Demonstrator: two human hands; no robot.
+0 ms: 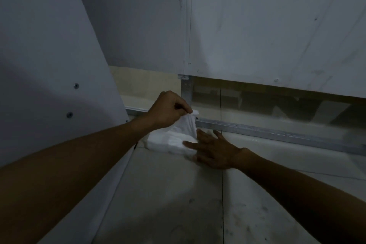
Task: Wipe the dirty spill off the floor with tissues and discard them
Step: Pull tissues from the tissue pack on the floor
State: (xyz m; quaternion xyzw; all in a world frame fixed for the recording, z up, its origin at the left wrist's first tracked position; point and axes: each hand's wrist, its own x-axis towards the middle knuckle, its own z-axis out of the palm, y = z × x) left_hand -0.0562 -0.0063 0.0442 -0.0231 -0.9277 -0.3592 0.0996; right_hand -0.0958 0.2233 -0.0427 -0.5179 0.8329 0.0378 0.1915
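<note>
Tissue (187, 125) pinched up by left hand (168, 111) from pack (170, 142), steadied w/ flat, straight-fingered right hand (214, 154), on floor (168, 194).

White tissue pack (171, 141) on floor (168, 194) in corner, one tissue (188, 123) drawn upward from its top. Faint dark smudges (245, 222) on grey floor nearer camera.

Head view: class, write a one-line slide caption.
Left hand pinches a tissue up from the pack; right hand steadies it.

Dim unfinished interior, bare screwed wall panels (267, 25), exposed metal track (277, 131), scuffed tiled floor (178, 194)
</note>
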